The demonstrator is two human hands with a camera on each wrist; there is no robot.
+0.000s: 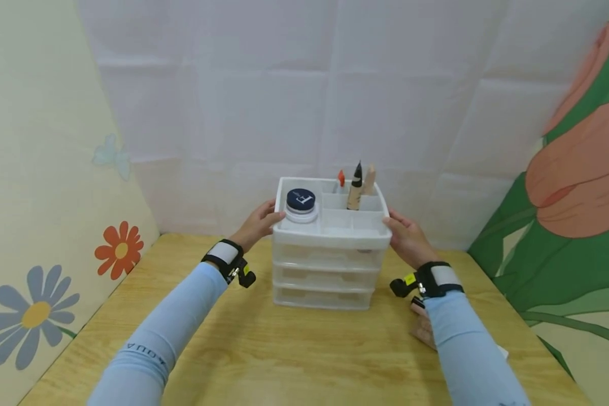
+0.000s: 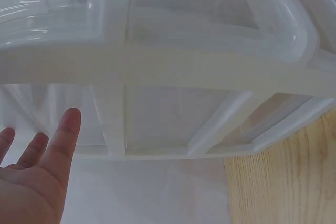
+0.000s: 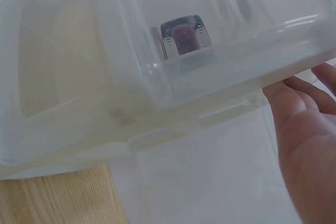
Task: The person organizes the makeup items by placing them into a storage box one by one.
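A white plastic drawer organizer (image 1: 330, 270) with several clear drawers stands at the middle of the table. My left hand (image 1: 257, 225) holds its left side near the top, with the thumb at the front rim. On the opposite side my right hand (image 1: 410, 239) holds the upper right corner, thumb on the rim. The open top tray carries a round jar with a dark blue lid (image 1: 301, 199), a beige tube with a black pointed cap (image 1: 355, 189), an orange-tipped item (image 1: 341, 178) and a beige stick-like item (image 1: 369, 179). Through a drawer shows a small clear-and-dark-red item (image 3: 185, 36).
Partly hidden under the right forearm, a beige item (image 1: 423, 330) lies on the wooden table (image 1: 284, 355), with a white edge of something (image 1: 503, 352) beside the sleeve. A white cloth (image 1: 243, 113) hangs behind. Flower-patterned panels flank both sides.
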